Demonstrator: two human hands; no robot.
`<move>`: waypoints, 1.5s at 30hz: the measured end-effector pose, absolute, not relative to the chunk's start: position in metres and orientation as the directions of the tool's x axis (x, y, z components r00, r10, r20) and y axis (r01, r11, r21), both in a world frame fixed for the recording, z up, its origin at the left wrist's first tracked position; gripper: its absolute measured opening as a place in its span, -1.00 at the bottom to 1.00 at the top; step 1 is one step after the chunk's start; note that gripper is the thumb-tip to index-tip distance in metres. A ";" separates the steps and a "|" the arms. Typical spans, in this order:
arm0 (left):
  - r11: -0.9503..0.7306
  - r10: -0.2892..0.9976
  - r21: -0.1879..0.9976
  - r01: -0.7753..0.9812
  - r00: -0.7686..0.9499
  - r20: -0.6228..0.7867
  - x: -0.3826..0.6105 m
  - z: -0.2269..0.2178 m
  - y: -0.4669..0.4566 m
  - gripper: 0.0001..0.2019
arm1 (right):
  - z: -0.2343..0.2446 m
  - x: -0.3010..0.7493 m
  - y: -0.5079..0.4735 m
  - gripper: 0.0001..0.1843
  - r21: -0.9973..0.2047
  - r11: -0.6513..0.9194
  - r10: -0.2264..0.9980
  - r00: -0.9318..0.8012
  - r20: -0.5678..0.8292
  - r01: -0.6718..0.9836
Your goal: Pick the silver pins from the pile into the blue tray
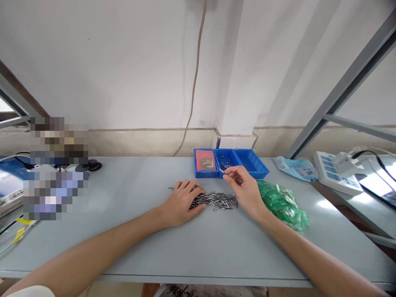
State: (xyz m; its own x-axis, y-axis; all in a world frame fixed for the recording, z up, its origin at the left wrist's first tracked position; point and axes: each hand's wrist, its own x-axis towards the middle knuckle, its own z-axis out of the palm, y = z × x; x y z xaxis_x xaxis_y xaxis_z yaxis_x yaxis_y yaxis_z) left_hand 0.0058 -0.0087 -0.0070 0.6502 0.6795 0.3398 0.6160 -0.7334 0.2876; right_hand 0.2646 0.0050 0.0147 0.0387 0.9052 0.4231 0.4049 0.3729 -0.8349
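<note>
L hand (183,199) palm-down, R hand (245,189) raised, fingertips pinched

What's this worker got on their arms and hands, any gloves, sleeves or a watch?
Nothing is worn on the left hand or the right hand: no gloves, rings or watch show. Both arms are bare along their visible length. Only a pale, whitish sleeve edge shows, at the left upper arm.

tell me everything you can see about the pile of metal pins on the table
The pile of metal pins is a loose heap of short, thin, silvery rods lying crisscross and flat on the grey table, in front of the blue tray. They look like bare shiny steel. The left hand rests on the pile's left end, covering some pins. The right hand is above its right end, pinching a single pin clear of the heap.
</note>
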 end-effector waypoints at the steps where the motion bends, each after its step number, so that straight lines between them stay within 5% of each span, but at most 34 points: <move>1: -0.733 0.680 0.288 0.617 0.648 0.342 0.006 -0.007 -0.009 -0.74 | 0.015 0.264 0.005 -0.82 -0.832 0.376 0.905 0.033 0.425 0.408; 19: -0.728 0.685 0.272 0.629 0.645 0.340 0.006 -0.006 -0.009 -0.72 | 0.017 0.264 0.005 -0.61 -0.973 0.220 0.975 0.022 0.222 0.075; 45: -0.725 0.688 0.294 0.622 0.636 0.350 0.007 -0.007 -0.009 -0.72 | 0.020 0.259 -0.003 -0.74 -0.841 0.358 0.904 0.074 0.420 0.406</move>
